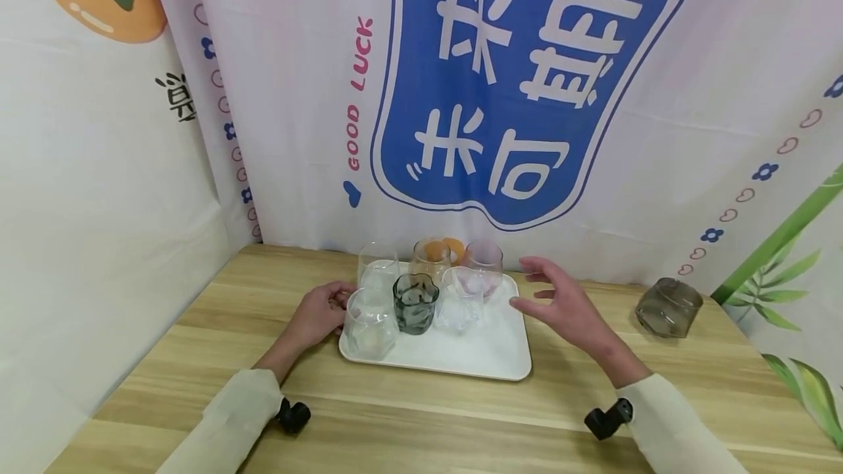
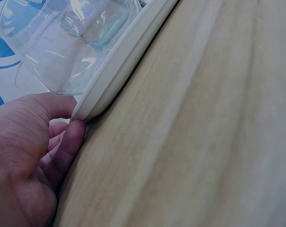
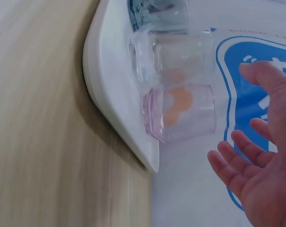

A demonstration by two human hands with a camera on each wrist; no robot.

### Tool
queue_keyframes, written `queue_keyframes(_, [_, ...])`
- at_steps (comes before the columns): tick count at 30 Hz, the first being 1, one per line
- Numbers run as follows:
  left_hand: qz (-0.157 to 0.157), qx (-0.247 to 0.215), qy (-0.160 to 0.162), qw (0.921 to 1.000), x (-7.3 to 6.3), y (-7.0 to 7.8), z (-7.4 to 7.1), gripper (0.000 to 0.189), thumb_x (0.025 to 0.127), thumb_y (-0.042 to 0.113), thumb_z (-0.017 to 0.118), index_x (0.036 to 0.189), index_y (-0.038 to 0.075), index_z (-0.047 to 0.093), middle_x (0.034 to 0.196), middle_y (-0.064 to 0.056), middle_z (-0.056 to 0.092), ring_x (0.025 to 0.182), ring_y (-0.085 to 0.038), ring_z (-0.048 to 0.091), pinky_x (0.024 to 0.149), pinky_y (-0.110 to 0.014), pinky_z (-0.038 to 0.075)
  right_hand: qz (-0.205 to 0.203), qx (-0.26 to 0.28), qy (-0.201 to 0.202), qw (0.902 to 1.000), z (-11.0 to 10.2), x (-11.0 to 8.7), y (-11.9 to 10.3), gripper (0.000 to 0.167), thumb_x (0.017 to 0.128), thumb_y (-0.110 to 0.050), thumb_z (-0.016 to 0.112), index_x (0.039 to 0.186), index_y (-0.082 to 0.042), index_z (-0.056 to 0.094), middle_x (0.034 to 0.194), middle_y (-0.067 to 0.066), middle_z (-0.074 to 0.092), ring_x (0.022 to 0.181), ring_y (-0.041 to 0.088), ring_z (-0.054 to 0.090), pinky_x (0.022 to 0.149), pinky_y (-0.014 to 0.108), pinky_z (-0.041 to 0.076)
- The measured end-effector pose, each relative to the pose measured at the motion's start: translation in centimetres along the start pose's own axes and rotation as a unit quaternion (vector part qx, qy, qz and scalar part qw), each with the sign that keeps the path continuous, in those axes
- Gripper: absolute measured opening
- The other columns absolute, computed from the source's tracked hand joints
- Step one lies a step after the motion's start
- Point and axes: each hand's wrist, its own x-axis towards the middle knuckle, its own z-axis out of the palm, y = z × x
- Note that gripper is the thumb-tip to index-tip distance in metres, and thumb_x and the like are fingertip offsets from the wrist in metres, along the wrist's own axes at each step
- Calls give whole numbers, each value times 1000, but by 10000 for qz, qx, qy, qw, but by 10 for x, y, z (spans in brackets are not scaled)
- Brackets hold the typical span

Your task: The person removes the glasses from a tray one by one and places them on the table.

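A white tray (image 1: 461,353) lies on the wooden table with several glasses on it. My left hand (image 1: 320,315) pinches its left edge, the fingertips closing on the rim (image 2: 98,97) in the left wrist view. Nearest to that hand stands a clear glass (image 1: 370,328); a dark grey glass (image 1: 416,306) is beside it. Toward the right are another clear glass (image 1: 461,306) and a pink-tinted glass (image 3: 185,113). At the back stand an amber-tinted glass (image 1: 431,258) and a clear one (image 1: 378,265). My right hand (image 1: 560,303), fingers spread, hovers right of the pink-tinted glass, holding nothing.
A brown-grey glass (image 1: 669,307) sits alone on the table (image 1: 421,430) at the right, off the tray. Behind the table hangs a printed cloth (image 1: 303,130), close to the back glasses. More cloth covers the left and right sides.
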Motion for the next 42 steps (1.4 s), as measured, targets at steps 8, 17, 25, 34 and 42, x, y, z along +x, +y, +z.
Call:
queue_keyframes(8, [59,-60,6,10000,0,-2,0,44,80,-12,64,123,-6,65,92,-11,63,67,-18,62,51,-34,58,-11,312,-242,9992,27,13,-8,70,87,-25,86,144,-4,51,141,18,55,124,39,56,96,49,55])
queue_keyframes(17, [26,-104,11,9999,1,-2,0,43,81,-11,65,124,-5,65,92,-11,63,68,-17,62,51,-32,58,57,544,-416,9976,50,25,-15,73,87,-24,86,146,-2,49,139,19,57,122,42,58,99,51,53])
queue_keyframes(25, [-55,-168,-18,9998,0,1,0,42,84,-9,68,126,-5,64,92,-12,62,68,-18,61,51,-33,57,129,639,-454,9968,63,33,-16,72,87,-25,85,146,-5,50,142,18,56,126,42,56,102,55,51])
queue_keyframes(34, [-73,-189,-17,9998,0,1,0,43,83,-9,68,125,-5,64,92,-12,62,68,-18,61,51,-32,57,303,403,-371,9980,70,35,-22,77,85,-31,87,148,-9,51,144,13,56,129,33,54,99,53,53])
queue_keyframes(42, [-79,-86,-26,9999,0,-1,-1,44,82,-10,67,125,-5,64,92,-12,62,67,-18,62,50,-31,57,478,-279,-300,9980,81,34,-26,84,82,-39,88,152,-12,49,148,10,54,129,35,55,95,56,55])
